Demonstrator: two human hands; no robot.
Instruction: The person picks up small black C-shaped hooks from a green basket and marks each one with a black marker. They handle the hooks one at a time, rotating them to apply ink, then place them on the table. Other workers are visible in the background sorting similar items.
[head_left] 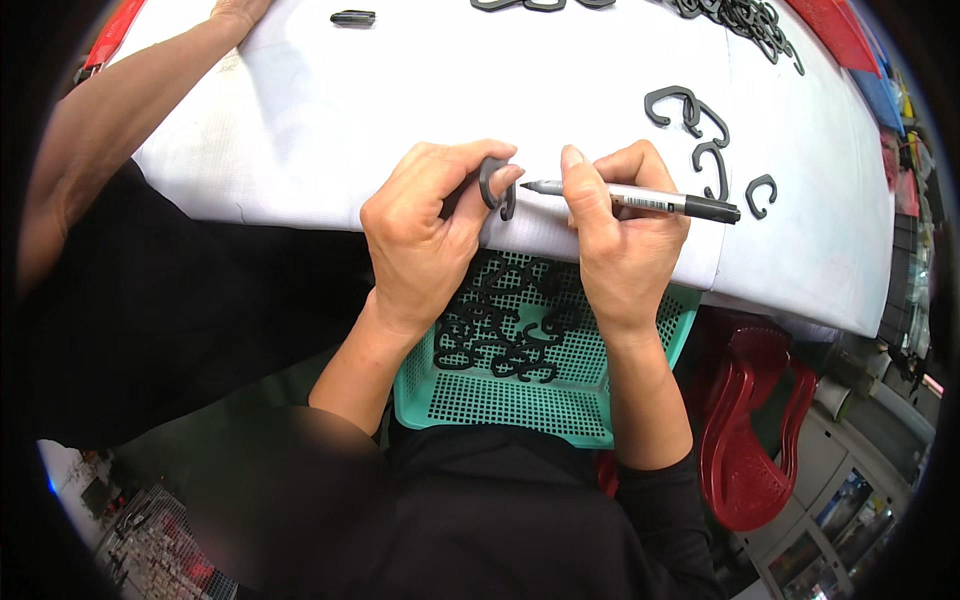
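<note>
Black C-shaped clip [486, 182], partly hidden, in the pinching left hand [420, 225], marker [645, 199] in the grasping right hand [625, 240]

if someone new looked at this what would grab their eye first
Probably mid-picture: the left hand pinches a dark C-shaped piece, while the right hand holds a marker, its tip pointing toward the piece. Next, the turquoise basket below them, with similar dark pieces in it. The red chair stands out at lower right.
</note>
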